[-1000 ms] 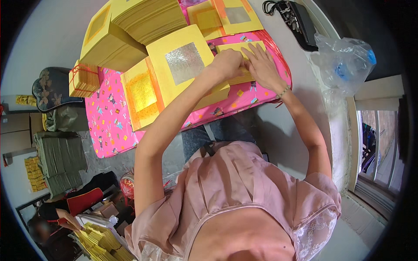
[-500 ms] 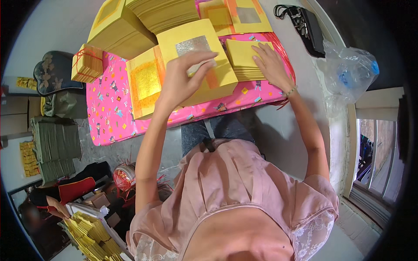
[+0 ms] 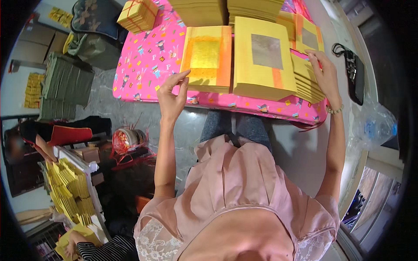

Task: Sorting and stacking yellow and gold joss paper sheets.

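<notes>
A stack of yellow paper sheets with a gold foil square [image 3: 204, 54] lies on the pink table. My left hand [image 3: 172, 95] is at its left edge, index finger and thumb apart, with nothing visible between them. Right of it stands a taller stack of yellow sheets with a silver foil square [image 3: 267, 51]. Farther right is a fanned pile of folded yellow paper [image 3: 307, 80]. My right hand [image 3: 325, 78] lies along that pile's right side, fingers stretched toward its far end; their contact with the paper is partly hidden.
Tall yellow paper stacks [image 3: 252, 9] stand at the back beside a red-tied bundle [image 3: 137, 15]. A black pouch with keys [image 3: 352, 74] and a clear plastic bag [image 3: 378, 124] are at right. At lower left, other people's hands [image 3: 72, 243] are by folded yellow papers [image 3: 72, 191].
My left hand has moved left from the silver-square stack to the gold-square stack's edge. My right hand has shifted from atop the folded pile to its right side. The view has turned.
</notes>
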`<state>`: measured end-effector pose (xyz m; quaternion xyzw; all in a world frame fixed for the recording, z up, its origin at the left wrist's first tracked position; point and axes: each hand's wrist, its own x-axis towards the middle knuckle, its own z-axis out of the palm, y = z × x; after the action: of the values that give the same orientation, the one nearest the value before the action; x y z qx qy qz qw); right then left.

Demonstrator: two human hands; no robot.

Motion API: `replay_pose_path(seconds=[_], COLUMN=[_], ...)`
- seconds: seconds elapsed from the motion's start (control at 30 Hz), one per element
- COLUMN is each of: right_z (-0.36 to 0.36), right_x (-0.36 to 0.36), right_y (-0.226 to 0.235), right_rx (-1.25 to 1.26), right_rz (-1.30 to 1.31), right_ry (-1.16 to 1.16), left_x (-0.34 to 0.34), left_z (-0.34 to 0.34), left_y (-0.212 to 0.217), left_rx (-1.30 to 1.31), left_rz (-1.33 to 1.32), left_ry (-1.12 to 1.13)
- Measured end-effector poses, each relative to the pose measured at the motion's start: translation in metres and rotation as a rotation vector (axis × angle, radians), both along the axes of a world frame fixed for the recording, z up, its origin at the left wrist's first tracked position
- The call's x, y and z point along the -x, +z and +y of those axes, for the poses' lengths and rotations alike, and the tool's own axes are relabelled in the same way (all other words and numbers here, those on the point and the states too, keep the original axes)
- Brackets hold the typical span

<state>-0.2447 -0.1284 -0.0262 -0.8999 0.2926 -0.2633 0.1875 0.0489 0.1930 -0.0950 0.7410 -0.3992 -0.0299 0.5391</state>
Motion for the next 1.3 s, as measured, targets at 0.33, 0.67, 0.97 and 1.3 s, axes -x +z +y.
replay_pose_path(seconds=[0.33,0.67,0.97,1.3], right_z=[0.09,0.126,0.12,0.101], right_x=[-0.16,-0.223,-0.22,-0.225], right_y=[0.037,-0.015,-0.031,-0.019], right_rx=[0.024,0.261,0.266,0.015], right_rz=[0.363,1.045,0.925,0.935], right_ry=[0.67,0.782,0.799,0.812], left_x=[-0.027,-0.039,-0.043,-0.041], left_z=[0.009,-0.006,-0.007,-0.011], left_y=[-0.026,-0.035,-0.04,-0.039], left_rx=[-0.161,-0.222,-0.234,-0.239], left_rz=[-0.276,-0.408,-0.328,-0.277], left_ry=[-0.156,-0.208,-0.286,-0.234])
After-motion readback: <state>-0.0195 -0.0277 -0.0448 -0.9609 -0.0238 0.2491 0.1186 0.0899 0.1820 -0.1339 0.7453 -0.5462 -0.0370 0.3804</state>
